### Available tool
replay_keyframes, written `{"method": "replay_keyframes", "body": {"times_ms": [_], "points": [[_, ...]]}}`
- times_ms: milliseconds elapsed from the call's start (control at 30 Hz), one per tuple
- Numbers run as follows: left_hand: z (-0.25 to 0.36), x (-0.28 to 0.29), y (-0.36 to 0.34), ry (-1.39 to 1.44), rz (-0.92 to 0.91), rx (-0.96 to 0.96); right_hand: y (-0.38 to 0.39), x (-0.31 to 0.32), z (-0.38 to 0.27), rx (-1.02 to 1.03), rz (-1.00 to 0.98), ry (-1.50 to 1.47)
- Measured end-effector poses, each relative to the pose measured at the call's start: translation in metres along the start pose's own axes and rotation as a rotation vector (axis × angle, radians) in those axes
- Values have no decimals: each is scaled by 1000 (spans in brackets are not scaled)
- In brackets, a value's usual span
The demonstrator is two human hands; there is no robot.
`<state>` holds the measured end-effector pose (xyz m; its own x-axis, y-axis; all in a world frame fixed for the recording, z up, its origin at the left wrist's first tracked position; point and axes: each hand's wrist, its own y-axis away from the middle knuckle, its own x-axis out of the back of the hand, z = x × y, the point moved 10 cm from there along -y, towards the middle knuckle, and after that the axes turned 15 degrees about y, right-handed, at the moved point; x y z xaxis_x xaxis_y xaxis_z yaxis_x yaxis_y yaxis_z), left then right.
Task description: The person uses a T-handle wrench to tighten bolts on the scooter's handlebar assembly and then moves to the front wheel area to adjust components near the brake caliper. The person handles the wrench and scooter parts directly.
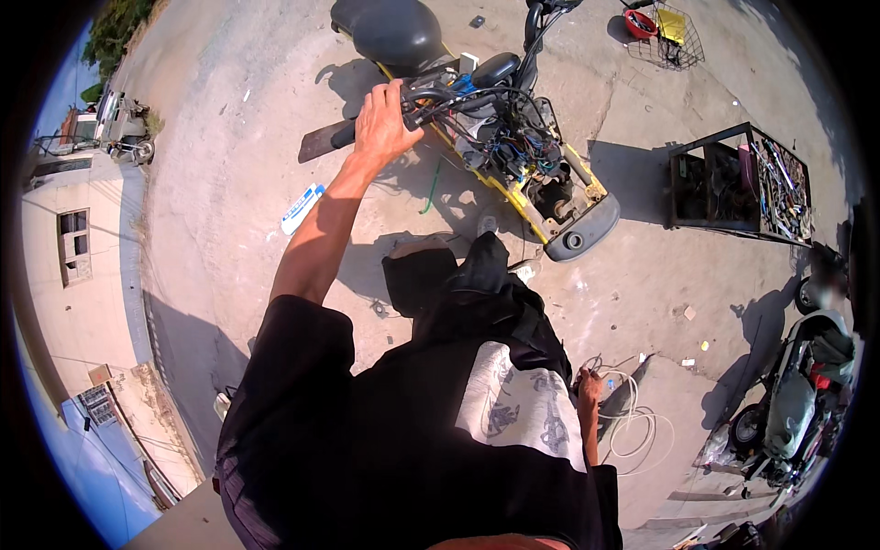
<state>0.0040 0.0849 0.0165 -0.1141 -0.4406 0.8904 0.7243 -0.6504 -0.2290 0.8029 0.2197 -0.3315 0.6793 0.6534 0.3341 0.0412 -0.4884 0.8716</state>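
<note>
A partly stripped electric scooter point(513, 174) with a yellow frame, a black seat and bared wiring stands ahead of me. My left hand point(383, 124) is closed over the black handlebar point(423, 97) on its left side, with the thumb hidden in part. Low on the right, my right hand point(589, 385) hangs beside my body with its fingers curled. Next to that hand lies a looped pale cable or hose point(646, 426); whether the fingers grip it or something small is too fine to tell.
A dark metal rack point(697, 183) full of hand tools stands at the right. Beyond it are a wire basket point(676, 41) and a red bowl point(641, 25). Another scooter point(793, 403) is parked at the lower right. A blue-and-white package point(302, 209) lies on the concrete at the left.
</note>
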Motion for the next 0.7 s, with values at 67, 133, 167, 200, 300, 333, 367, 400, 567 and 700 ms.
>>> {"method": "replay_keyframes", "body": {"times_ms": [67, 133, 167, 200, 300, 333, 367, 400, 567, 700], "points": [[7, -1, 2, -23, 36, -15, 2, 5, 8, 0, 8, -31], [11, 1, 4, -40, 50, -14, -1, 1, -3, 12, -18, -85], [12, 2, 4, -43, 44, -7, 1, -3, -16, 15, -32, -109], [11, 2, 5, -47, 37, 2, -1, -11, -25, -15, -118, -245], [8, 2, 2, -12, -4, 22, 22, -48, -114, 12, -249, -406], [9, 2, 0, -4, -14, 20, 35, -60, -155, 104, -289, -352], [9, 3, 0, 5, -25, 21, 51, -73, -196, 175, -343, -248], [10, 3, -2, 16, -34, 17, 54, -86, -222, 283, -366, -177], [1, 0, -3, 6, -94, 36, 126, -172, -375, 724, -317, 382], [3, 6, -6, -30, -83, 56, 175, -224, -452, 899, -260, 573]]}}
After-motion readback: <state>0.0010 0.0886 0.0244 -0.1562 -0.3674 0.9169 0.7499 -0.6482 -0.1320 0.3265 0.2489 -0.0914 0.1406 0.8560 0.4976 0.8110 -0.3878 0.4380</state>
